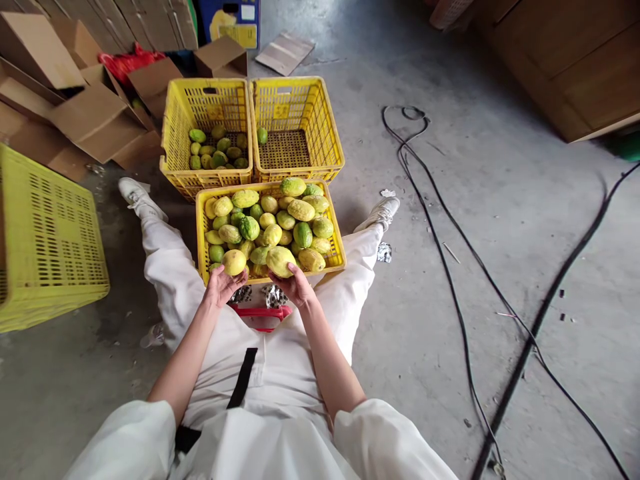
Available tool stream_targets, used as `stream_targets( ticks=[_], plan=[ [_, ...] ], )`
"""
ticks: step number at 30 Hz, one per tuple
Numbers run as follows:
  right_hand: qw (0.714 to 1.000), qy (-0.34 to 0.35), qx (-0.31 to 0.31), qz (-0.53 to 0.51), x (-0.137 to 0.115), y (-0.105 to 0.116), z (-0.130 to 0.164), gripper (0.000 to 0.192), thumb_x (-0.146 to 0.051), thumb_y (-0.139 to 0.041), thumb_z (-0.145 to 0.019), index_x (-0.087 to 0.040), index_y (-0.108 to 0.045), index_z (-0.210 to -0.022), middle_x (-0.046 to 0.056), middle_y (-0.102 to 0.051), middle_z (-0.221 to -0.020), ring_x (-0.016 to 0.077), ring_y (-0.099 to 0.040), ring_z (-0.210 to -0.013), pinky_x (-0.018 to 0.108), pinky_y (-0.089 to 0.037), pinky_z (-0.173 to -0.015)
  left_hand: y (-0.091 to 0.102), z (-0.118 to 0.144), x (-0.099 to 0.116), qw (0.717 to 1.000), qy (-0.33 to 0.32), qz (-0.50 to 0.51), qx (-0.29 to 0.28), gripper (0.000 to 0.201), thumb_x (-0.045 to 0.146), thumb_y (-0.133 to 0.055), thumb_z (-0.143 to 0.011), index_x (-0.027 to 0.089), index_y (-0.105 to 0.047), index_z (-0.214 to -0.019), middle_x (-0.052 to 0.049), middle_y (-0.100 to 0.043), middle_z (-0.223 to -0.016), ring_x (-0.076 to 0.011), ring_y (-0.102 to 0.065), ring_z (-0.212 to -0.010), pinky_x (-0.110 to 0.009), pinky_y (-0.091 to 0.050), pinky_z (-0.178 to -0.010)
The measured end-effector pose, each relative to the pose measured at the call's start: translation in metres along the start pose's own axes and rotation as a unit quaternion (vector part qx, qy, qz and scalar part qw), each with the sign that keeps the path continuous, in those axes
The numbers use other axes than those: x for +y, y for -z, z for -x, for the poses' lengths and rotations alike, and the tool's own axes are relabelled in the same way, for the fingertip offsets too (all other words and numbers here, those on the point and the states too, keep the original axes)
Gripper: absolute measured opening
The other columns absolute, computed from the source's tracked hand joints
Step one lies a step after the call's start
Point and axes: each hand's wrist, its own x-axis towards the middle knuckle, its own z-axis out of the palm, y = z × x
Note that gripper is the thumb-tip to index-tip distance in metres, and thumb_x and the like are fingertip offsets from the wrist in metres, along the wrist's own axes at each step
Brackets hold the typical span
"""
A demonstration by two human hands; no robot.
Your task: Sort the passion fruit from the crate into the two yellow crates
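Yellow fruit [281, 261] atop right fingers [295, 279]

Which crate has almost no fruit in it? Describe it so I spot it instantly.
Start at the full yellow crate between the person's legs. Two more sit beyond it; take the right-hand crate. It holds a single green fruit, while its left neighbour holds a small pile.

Yellow crate [50, 247] at left cut off by frame edge. Red object [263, 317] between the knees mostly hidden, possibly a stool. Blue box [230, 20] print illegible.

Full crate [201, 227] between the legs, two crates [173, 143] side by side behind it.
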Motion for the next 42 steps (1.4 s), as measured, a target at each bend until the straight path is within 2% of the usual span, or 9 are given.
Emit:
stream_targets(
  ticks=[4, 9, 13, 16, 23, 28, 35, 42],
  plan=[
    [1.000, 0.014, -0.003, 0.009, 0.000, -0.001, 0.001, 0.064, -0.034, -0.091, -0.056, -0.027, -0.062, -0.113, 0.004, -0.075, -0.110, 0.0255, -0.069, -0.108, 0.042, -0.062, -0.092, -0.001, 0.001, 0.000, 1.000, -0.004, 0.004, 0.002, 0.043, 0.028, -0.060, -0.079, 0.022, -0.058, -0.121, -0.011, -0.072, -0.105, -0.0283, -0.069, -0.108, -0.044, -0.057, -0.096],
    [0.999, 0.030, -0.004, 0.036, -0.001, -0.004, 0.001, 0.069, -0.036, -0.092, -0.053, -0.025, -0.062, -0.113, 0.006, -0.076, -0.109, 0.0280, -0.070, -0.107, 0.042, -0.062, -0.090, 0.000, -0.001, 0.000, 1.000, -0.014, 0.001, 0.012, 0.044, 0.027, -0.062, -0.076, 0.020, -0.057, -0.119, -0.011, -0.072, -0.101, -0.0267, -0.071, -0.098, -0.039, -0.060, -0.083],
    [0.997, 0.032, 0.013, 0.074, -0.003, -0.007, 0.000, 0.068, -0.034, -0.093, -0.049, -0.026, -0.063, -0.109, 0.004, -0.077, -0.103, 0.0272, -0.071, -0.102, 0.038, -0.061, -0.088, 0.001, -0.003, 0.000, 0.999, -0.016, -0.002, 0.042, 0.046, 0.026, -0.064, -0.073, 0.018, -0.058, -0.118, -0.009, -0.072, -0.093, -0.0274, -0.070, -0.095, -0.039, -0.059, -0.080],
    [0.995, 0.032, 0.024, 0.086, -0.003, -0.007, 0.000, 0.066, -0.032, -0.092, -0.047, -0.027, -0.064, -0.107, 0.003, -0.078, -0.100, 0.0266, -0.072, -0.100, 0.038, -0.060, -0.087, 0.000, -0.002, 0.000, 0.999, -0.007, -0.006, 0.045, 0.045, 0.025, -0.062, -0.073, 0.018, -0.059, -0.117, -0.009, -0.072, -0.091, -0.0270, -0.070, -0.095, -0.039, -0.059, -0.082],
    [0.995, 0.043, 0.002, 0.091, -0.004, -0.006, 0.002, 0.065, -0.037, -0.090, -0.053, -0.026, -0.062, -0.110, 0.003, -0.077, -0.100, 0.0262, -0.071, -0.100, 0.040, -0.059, -0.089, -0.002, -0.001, -0.001, 1.000, -0.003, 0.005, 0.023, 0.040, 0.025, -0.062, -0.075, 0.022, -0.058, -0.115, -0.008, -0.071, -0.096, -0.0252, -0.068, -0.102, -0.042, -0.056, -0.095],
    [0.990, 0.083, -0.004, 0.113, -0.005, -0.010, 0.000, 0.067, -0.042, -0.087, -0.054, -0.026, -0.061, -0.113, 0.005, -0.075, -0.105, 0.0280, -0.067, -0.111, 0.040, -0.058, -0.092, -0.001, -0.002, -0.001, 0.998, -0.021, 0.021, 0.059, 0.035, 0.023, -0.062, -0.074, 0.021, -0.058, -0.109, -0.009, -0.072, -0.100, -0.0265, -0.067, -0.108, -0.044, -0.055, -0.096],
    [0.991, 0.076, -0.018, 0.106, -0.006, -0.008, 0.005, 0.062, -0.041, -0.085, -0.058, -0.029, -0.060, -0.114, 0.004, -0.074, -0.108, 0.0276, -0.067, -0.111, 0.042, -0.059, -0.091, -0.003, 0.001, 0.001, 0.999, -0.015, 0.026, 0.035, 0.033, 0.025, -0.062, -0.075, 0.019, -0.062, -0.108, -0.010, -0.073, -0.096, -0.0271, -0.070, -0.097, -0.046, -0.057, -0.090],
    [0.993, 0.073, -0.027, 0.091, -0.008, -0.005, 0.005, 0.061, -0.038, -0.084, -0.060, -0.032, -0.059, -0.116, 0.001, -0.073, -0.110, 0.0254, -0.067, -0.111, 0.041, -0.058, -0.093, -0.005, 0.000, 0.000, 0.999, -0.017, 0.028, 0.041, 0.036, 0.023, -0.061, -0.077, 0.019, -0.061, -0.113, -0.009, -0.072, -0.095, -0.0239, -0.070, -0.092, -0.038, -0.059, -0.081]
  ],
)
